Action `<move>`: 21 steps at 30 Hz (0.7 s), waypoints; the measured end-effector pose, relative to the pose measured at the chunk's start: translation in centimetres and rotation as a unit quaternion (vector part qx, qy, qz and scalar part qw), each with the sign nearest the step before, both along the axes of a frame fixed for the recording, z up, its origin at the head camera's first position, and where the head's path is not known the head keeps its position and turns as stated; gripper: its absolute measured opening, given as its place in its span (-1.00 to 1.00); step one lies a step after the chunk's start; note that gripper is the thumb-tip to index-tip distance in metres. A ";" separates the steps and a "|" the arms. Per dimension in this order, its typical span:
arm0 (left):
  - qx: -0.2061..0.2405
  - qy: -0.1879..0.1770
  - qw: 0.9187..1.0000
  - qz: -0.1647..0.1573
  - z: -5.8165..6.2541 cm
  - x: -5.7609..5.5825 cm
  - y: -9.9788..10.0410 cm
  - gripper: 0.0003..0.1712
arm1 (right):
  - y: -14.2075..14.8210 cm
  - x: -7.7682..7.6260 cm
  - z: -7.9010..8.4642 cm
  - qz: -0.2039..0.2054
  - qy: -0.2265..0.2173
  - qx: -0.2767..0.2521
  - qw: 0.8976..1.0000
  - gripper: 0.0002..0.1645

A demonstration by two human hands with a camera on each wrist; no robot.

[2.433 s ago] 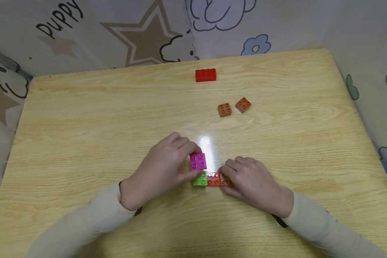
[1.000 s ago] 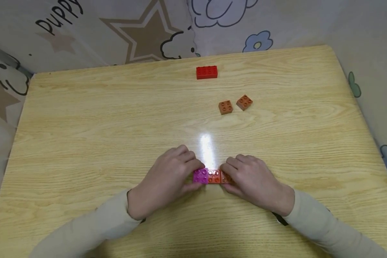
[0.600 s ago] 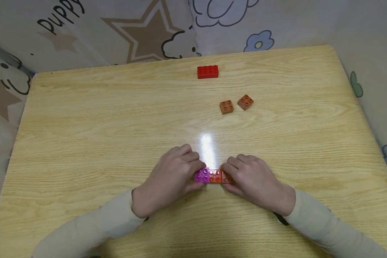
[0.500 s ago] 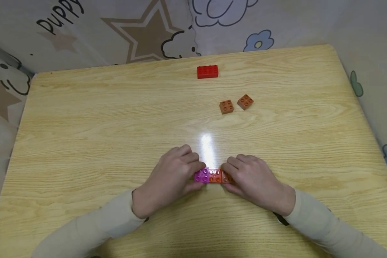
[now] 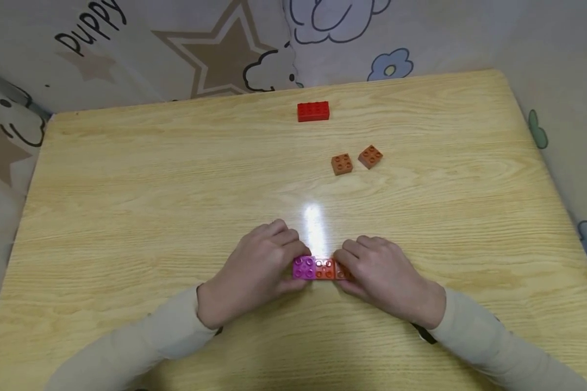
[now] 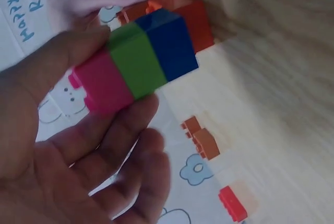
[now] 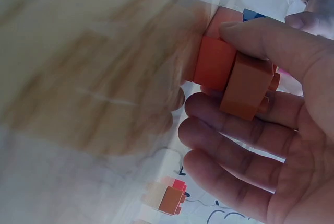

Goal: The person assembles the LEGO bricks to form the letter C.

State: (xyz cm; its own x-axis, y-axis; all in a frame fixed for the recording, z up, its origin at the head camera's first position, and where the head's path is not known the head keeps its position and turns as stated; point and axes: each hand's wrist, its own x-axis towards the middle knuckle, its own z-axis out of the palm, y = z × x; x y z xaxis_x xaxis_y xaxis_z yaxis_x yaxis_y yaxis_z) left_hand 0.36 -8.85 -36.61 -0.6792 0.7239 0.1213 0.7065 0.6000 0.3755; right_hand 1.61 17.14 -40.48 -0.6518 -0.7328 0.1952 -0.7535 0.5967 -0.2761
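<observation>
My left hand (image 5: pixel 256 269) pinches a magenta toy brick (image 5: pixel 304 267) between thumb and fingers. In the left wrist view the magenta brick caps a stack, with a green brick (image 6: pixel 136 62) under it and a blue brick (image 6: pixel 176 46) at the bottom. An orange-red brick (image 5: pixel 325 268) sits right beside the stack. At the row's right end my right hand (image 5: pixel 388 279) grips a brown brick (image 7: pixel 246 85). The right wrist view shows it on top of a red-orange brick (image 7: pixel 214 62). From the head view, the green and blue bricks are hidden under the magenta one.
Two loose brown bricks, one on the left (image 5: pixel 342 164) and one turned at an angle (image 5: pixel 370 157), lie beyond the hands. A longer red brick (image 5: pixel 313 112) is near the far edge of the wooden table (image 5: pixel 151 179). Patterned cloth (image 5: pixel 323 54) hangs behind.
The left hand has brought the magenta brick nearer and down onto the green one, covering it from above. The right hand keeps its grip at the row's right end.
</observation>
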 end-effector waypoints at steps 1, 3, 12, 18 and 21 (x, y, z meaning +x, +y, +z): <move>-0.006 -0.012 1.000 -0.001 0.2 -0.1 0.0 -0.46 | 0.0 0.0 0.0 -0.001 -0.001 0.001 1.000 -0.61; -0.013 -0.042 0.999 -0.003 0.5 -0.4 0.0 -0.41 | 0.0 0.0 0.0 -0.001 -0.002 0.003 1.000 -0.61; 0.017 -0.093 0.995 0.019 1.8 -2.4 0.9 -0.40 | 0.1 0.0 -0.2 0.004 0.011 -0.002 1.000 -0.61; 0.031 -0.117 0.991 0.060 1.9 -5.2 1.6 -0.51 | 0.1 -0.1 -0.1 0.002 0.009 0.008 1.000 -0.58; 0.024 -0.128 0.988 0.078 1.6 -7.0 2.2 -0.50 | 0.1 0.0 -0.1 0.001 0.005 0.010 1.000 -0.58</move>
